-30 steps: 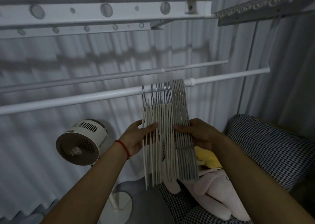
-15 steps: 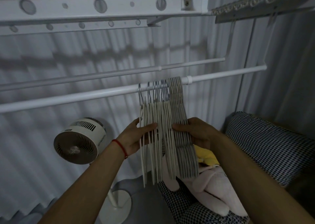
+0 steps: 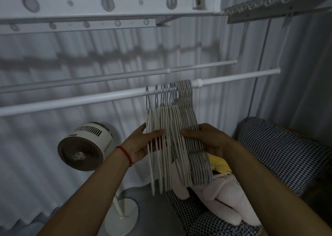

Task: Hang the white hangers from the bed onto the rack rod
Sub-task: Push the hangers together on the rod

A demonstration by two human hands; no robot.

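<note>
Several white hangers (image 3: 166, 120) with metal hooks hang close together on the nearer white rack rod (image 3: 71, 102). Right beside them hangs a tight bunch of grey hangers (image 3: 199, 169). My left hand (image 3: 143, 142), with a red cord at the wrist, grips the left side of the white bunch, thumb across the front. My right hand (image 3: 206, 138) clasps the right side of the stack, over the grey hangers. The two hands press the stack between them.
A second rod (image 3: 107, 77) runs behind and higher, and a white perforated rail (image 3: 125, 4) crosses overhead. A round fan on a stand (image 3: 84, 147) is lower left. A checked bed cover (image 3: 278, 149) and a pink plush toy (image 3: 221, 198) lie lower right. Pleated curtains hang behind.
The view has shifted slightly, and both hands stay on the hanging stack in nearly the same grip. The hangers remain on the rod.
</note>
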